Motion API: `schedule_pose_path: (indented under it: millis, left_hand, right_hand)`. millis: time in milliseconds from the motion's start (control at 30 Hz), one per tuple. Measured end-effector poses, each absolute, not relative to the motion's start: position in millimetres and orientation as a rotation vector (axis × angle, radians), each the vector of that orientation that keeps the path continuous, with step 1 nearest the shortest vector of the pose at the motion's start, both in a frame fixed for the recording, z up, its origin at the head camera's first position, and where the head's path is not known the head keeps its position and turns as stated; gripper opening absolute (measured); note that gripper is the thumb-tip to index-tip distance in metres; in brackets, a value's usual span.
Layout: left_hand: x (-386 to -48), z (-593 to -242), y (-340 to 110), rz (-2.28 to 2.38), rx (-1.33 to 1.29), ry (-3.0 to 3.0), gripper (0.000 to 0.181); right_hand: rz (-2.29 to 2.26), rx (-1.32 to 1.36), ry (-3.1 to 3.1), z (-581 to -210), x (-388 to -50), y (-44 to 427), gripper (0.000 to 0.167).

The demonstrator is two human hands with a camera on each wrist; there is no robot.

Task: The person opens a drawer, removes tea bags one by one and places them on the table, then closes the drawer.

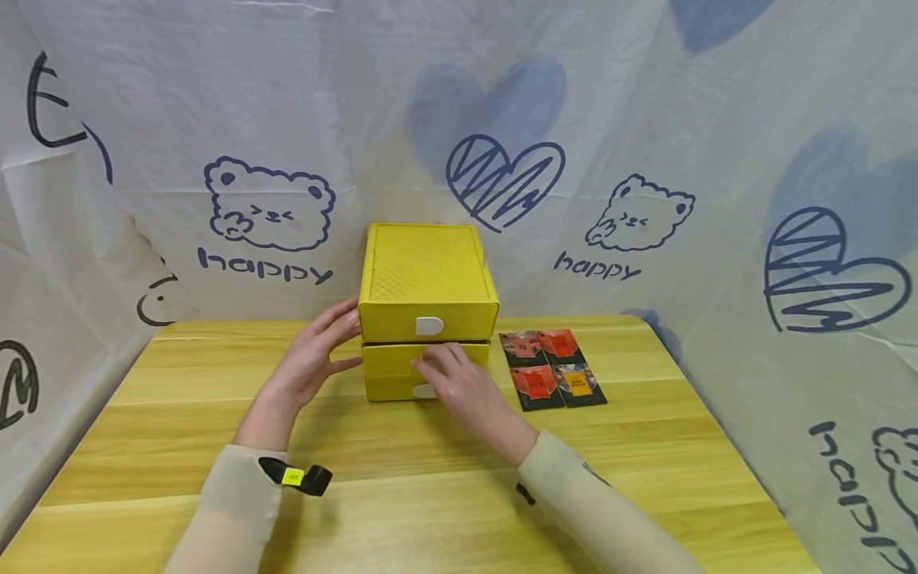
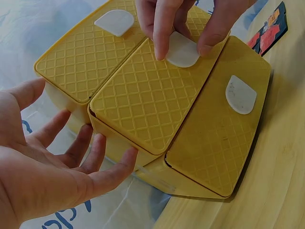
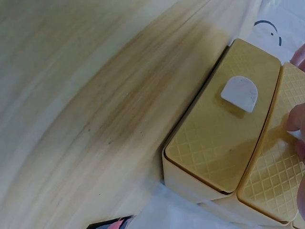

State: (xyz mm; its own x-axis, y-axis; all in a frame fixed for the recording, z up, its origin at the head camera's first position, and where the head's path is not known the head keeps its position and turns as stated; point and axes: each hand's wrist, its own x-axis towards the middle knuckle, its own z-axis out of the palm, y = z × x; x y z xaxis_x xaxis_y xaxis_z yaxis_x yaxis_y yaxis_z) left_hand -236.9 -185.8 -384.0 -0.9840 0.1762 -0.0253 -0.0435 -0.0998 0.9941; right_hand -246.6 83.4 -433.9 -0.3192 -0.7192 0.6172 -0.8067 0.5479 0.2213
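A yellow storage box with three stacked drawers stands on the table, each drawer front bearing a white pull tab. In the left wrist view my right hand pinches the middle drawer's tab between thumb and fingers. The bottom drawer's tab and the top one are free. My left hand has its fingers spread, and the fingertips rest against the box's left side. All three fronts look nearly flush, with a thin dark gap below the top drawer in the head view.
Right of the box, several dark cards with red and orange patches lie in a block on the wooden table. A white cloth with blue hearts and bear drawings hangs close behind the box and along both sides.
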Motion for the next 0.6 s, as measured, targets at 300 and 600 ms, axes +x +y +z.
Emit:
schedule_pose_path:
  millis: [300, 600]
  left_hand:
    - [-237.2, -384.4, -185.6, 2.215, 0.15, 2.008, 0.069]
    - [-237.1, -385.4, -186.5, 2.219, 0.146, 2.006, 0.068]
  right_hand:
    - [0.164, 1.199, -2.115, -436.5, -251.0, 81.2, 0.038]
    - [0.184, 1.188, -2.09, -439.5, -253.9, 79.7, 0.038]
